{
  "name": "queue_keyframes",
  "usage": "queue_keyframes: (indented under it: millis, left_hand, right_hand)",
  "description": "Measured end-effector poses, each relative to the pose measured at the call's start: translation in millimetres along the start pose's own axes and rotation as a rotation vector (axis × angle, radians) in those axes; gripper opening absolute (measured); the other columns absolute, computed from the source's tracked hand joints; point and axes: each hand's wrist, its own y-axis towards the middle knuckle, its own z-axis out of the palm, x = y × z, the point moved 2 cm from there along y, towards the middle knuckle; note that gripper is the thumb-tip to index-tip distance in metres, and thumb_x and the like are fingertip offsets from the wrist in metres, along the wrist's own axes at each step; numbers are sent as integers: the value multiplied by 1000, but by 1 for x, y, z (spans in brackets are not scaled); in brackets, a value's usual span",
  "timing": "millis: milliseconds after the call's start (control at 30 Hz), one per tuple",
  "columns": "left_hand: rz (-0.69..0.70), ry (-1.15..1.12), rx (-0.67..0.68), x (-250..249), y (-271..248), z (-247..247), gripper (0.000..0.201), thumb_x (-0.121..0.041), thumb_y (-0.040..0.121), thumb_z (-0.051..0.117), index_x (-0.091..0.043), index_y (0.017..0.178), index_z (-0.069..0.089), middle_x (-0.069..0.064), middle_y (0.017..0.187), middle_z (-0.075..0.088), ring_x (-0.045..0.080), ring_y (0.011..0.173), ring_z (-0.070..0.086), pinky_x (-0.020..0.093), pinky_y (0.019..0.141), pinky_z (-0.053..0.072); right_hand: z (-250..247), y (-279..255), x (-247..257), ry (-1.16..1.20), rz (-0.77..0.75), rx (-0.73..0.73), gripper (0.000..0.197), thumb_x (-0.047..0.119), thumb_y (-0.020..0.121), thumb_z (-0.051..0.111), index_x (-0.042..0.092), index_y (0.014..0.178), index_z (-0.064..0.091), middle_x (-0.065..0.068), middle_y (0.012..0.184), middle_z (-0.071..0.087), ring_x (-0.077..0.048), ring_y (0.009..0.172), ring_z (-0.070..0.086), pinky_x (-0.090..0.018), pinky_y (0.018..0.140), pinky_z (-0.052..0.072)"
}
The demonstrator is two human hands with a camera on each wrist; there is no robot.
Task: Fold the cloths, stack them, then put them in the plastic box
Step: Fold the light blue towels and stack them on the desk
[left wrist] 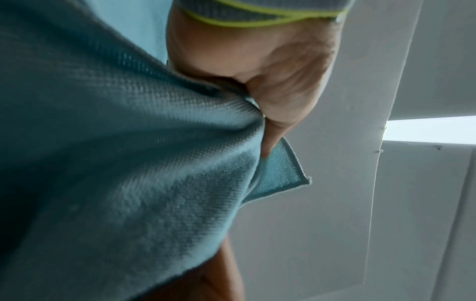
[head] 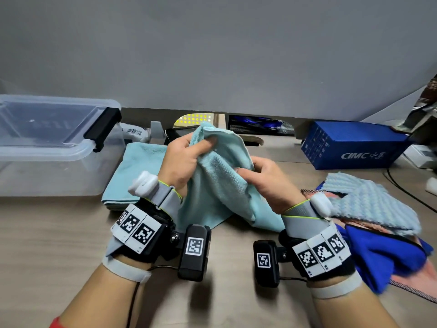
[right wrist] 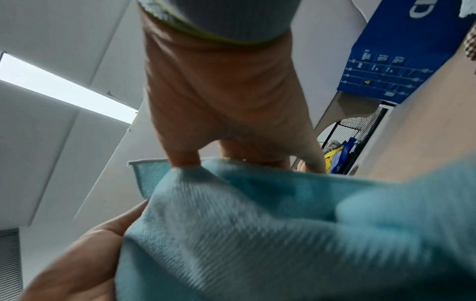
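Both hands held a light teal cloth (head: 220,183) above the wooden table (head: 71,233). The left hand (head: 179,159) gripped the upper edge, its fingers curled and its thumb pressed into the fabric, with one corner poking out past the fingers in the left wrist view. The right hand (head: 267,183) pinched a fold lower down and to the right, so most of the cloth draped below both grips, its bottom touching the table. A folded teal cloth (head: 134,171) lay beside the closed plastic box (head: 47,147) at left. More cloths (head: 378,221) were heaped at right.
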Motion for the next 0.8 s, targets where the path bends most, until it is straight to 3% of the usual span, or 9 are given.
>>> queue_keyframes:
  millis: [100, 200, 267, 367, 433, 533, 633, 700, 800]
  left_hand:
    - [35, -54, -20, -1, 2, -3, 16, -8, 91, 62, -3, 106, 65, 15, 94, 67, 23, 80, 64, 32, 73, 55]
    - [70, -67, -12, 2, 5, -11, 43, 0, 76, 76, -5, 114, 58, 12, 99, 69, 21, 82, 68, 31, 73, 57]
    - [51, -40, 17, 3, 8, -16, 61, 8, 65, 77, -9, 120, 55, 10, 99, 71, 21, 83, 70, 31, 72, 58]
    - [-43, -43, 26, 7, 12, -21, 59, 17, 76, 65, -11, 126, 51, 2, 83, 74, 12, 72, 70, 21, 60, 55]
    - [-106, 49, -43, 9, 15, -23, 41, 7, 86, 61, -13, 122, 54, -5, 70, 72, 6, 59, 65, 17, 53, 48]
    - [-209, 191, -64, 16, 14, -20, 8, -27, 94, 60, -20, 98, 61, -9, 62, 63, 8, 56, 53, 21, 54, 34]
    - [-266, 322, 67, 25, 13, -14, 32, -51, 81, 68, -20, 89, 66, -4, 78, 61, 11, 67, 51, 25, 60, 35]
    - [-205, 327, 106, 29, 10, -10, 33, -28, 75, 79, -13, 104, 70, 0, 85, 67, 8, 70, 59, 20, 59, 42]
    - [-100, 338, -15, 26, 11, -11, 39, 2, 82, 70, -2, 119, 60, 4, 76, 64, -2, 50, 57, 12, 46, 41]
  right_hand:
    - [-4, 1, 0, 39, 54, -47, 25, 16, 83, 72, -6, 95, 69, -10, 82, 65, -16, 72, 58, -26, 63, 48]
    - [-15, 0, 12, 185, 3, -184, 17, 11, 94, 60, -3, 98, 69, -14, 86, 65, -17, 71, 59, -25, 62, 50]
    - [-32, 1, 18, 325, -15, -303, 23, 14, 96, 56, -4, 106, 67, -19, 98, 68, -23, 82, 63, -32, 76, 55]
    - [-56, -2, 21, 520, 28, -459, 41, 21, 95, 59, -9, 123, 59, -29, 122, 62, -36, 110, 63, -51, 100, 47]
    - [-63, -4, 20, 588, 45, -514, 42, 24, 94, 60, -7, 123, 60, -29, 127, 60, -40, 119, 59, -55, 103, 45]
    - [-60, -3, 21, 591, 59, -496, 31, 25, 95, 60, -1, 110, 66, -25, 115, 65, -33, 104, 64, -50, 97, 50]
    - [-52, 0, 22, 553, 42, -458, 42, 25, 96, 59, -9, 121, 60, -27, 118, 65, -32, 101, 64, -49, 96, 51]
    - [-50, 0, 23, 547, 24, -458, 42, 23, 97, 57, -9, 124, 58, -25, 116, 66, -30, 100, 66, -43, 92, 54]
    - [-56, 0, 23, 579, -14, -514, 44, 23, 95, 61, -10, 124, 59, -24, 119, 66, -31, 107, 66, -44, 96, 54]
